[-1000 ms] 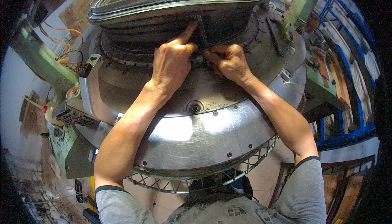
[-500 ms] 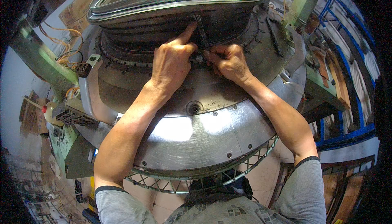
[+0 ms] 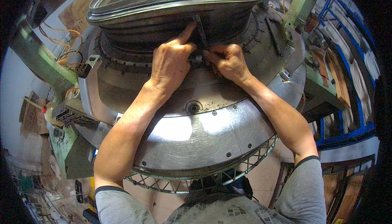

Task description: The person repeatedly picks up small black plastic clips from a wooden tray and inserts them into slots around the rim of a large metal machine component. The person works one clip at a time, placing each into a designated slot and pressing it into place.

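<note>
The left hand [image 3: 171,63] braces on the machine's dark cylinder [image 3: 163,24], forefinger stretched up beside the thin metal strip [image 3: 201,30]. The right hand [image 3: 228,63], fingers narrowed, seemingly pinches something small at the strip's foot; what it is cannot be told.

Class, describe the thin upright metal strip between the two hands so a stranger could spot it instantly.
Start at the big round grey machine. On its dark ribbed drum, look just above where the left hand and right hand meet. The metal strip is the only narrow upright piece crossing the ribs.

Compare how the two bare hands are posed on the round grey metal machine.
The left hand lies flatter, index finger stretched up onto the dark ribbed cylinder wall; the right hand is curled, fingertips pinched low. Both meet beside the thin upright metal strip.
</note>
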Demonstrator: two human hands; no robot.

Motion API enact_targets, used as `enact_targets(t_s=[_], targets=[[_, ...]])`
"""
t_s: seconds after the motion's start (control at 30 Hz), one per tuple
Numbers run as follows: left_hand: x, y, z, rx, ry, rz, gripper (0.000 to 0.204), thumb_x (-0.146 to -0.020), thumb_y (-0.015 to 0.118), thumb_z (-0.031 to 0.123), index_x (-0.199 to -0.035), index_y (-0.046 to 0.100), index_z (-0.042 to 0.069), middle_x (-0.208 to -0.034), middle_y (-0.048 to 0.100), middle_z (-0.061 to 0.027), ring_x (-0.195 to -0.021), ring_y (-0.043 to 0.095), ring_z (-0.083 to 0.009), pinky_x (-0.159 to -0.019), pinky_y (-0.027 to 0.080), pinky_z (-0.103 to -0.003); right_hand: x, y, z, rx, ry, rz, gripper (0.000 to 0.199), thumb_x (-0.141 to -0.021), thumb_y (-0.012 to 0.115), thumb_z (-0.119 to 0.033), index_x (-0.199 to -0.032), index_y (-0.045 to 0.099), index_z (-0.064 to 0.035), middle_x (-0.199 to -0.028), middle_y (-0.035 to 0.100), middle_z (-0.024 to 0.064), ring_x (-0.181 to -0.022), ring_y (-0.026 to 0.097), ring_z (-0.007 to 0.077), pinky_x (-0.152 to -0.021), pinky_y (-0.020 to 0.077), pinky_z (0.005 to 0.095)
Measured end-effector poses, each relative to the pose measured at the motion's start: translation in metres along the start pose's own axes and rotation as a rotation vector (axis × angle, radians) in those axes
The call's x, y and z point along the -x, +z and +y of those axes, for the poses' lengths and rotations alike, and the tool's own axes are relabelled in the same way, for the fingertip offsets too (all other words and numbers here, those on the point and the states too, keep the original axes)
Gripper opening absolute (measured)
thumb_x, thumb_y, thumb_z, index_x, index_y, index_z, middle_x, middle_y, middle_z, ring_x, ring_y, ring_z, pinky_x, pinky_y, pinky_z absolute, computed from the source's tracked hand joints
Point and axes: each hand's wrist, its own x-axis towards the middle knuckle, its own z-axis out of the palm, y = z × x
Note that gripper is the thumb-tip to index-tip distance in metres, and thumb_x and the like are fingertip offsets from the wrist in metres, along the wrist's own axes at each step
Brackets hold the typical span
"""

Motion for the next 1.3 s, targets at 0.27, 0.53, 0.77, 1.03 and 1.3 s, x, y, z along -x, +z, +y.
enact_targets(t_s=[0.27, 0.53, 0.77, 1.03, 1.3], targets=[[0.0003, 0.0005, -0.0017, 0.024, -0.002, -0.006, 0.025, -0.062, 0.062, -0.007, -0.082, 0.073, 0.003, -0.141, 0.057, -0.0177, -0.092, 0.072, -0.0359, -0.08, 0.061, -0.041, -0.0005, -0.0041, -0.0011, 0.059, 0.093, -0.046, 0.016, -0.085, 0.071, -0.018, -0.089, 0.077, -0.0029, -0.075, 0.068, 0.0233, -0.058, 0.067, 0.0293, -0.059, 0.051, 0.0391], [0.0, 0.0018, -0.004, 0.081, -0.005, 0.02, 0.024, -0.062, 0.062, -0.007, -0.081, 0.073, 0.003, -0.141, 0.057, -0.0169, -0.091, 0.072, -0.0366, -0.079, 0.061, -0.042, 0.0, -0.0036, -0.0026, 0.019, 0.091, -0.042, 0.018, -0.086, 0.071, -0.019, -0.087, 0.076, -0.0022, -0.074, 0.067, 0.0237, -0.055, 0.064, 0.0288, -0.056, 0.0497, 0.039], [0.0003, 0.0035, -0.0047, 0.114, -0.02, 0.025, 0.026, -0.064, 0.061, -0.008, -0.083, 0.075, 0.004, -0.14, 0.058, -0.0167, -0.09, 0.072, -0.0377, -0.08, 0.06, -0.042, 0.0001, -0.004, -0.0032, 0.016, 0.092, -0.046, 0.018, -0.087, 0.069, -0.019, -0.09, 0.076, -0.0021, -0.075, 0.066, 0.0256, -0.056, 0.065, 0.0275, -0.057, 0.0501, 0.0388], [0.0007, 0.0023, -0.0043, 0.157, -0.027, 0.025, 0.029, -0.063, 0.061, -0.008, -0.084, 0.076, 0.004, -0.14, 0.058, -0.0149, -0.091, 0.072, -0.0368, -0.08, 0.06, -0.041, 0.0009, -0.0032, -0.0004, 0.004, 0.055, -0.023, 0.018, -0.086, 0.07, -0.018, -0.091, 0.076, -0.0014, -0.077, 0.067, 0.026, -0.055, 0.065, 0.0272, -0.057, 0.0503, 0.0389], [0.0009, 0.0041, -0.0062, 0.139, -0.014, 0.038, 0.029, -0.062, 0.061, -0.008, -0.084, 0.076, 0.004, -0.139, 0.058, -0.0163, -0.092, 0.072, -0.0369, -0.081, 0.06, -0.041, 0.0002, -0.0007, 0.0028, -0.004, 0.085, -0.009, 0.017, -0.086, 0.071, -0.018, -0.089, 0.077, -0.002, -0.075, 0.067, 0.0257, -0.055, 0.064, 0.0256, -0.056, 0.05, 0.0379]])
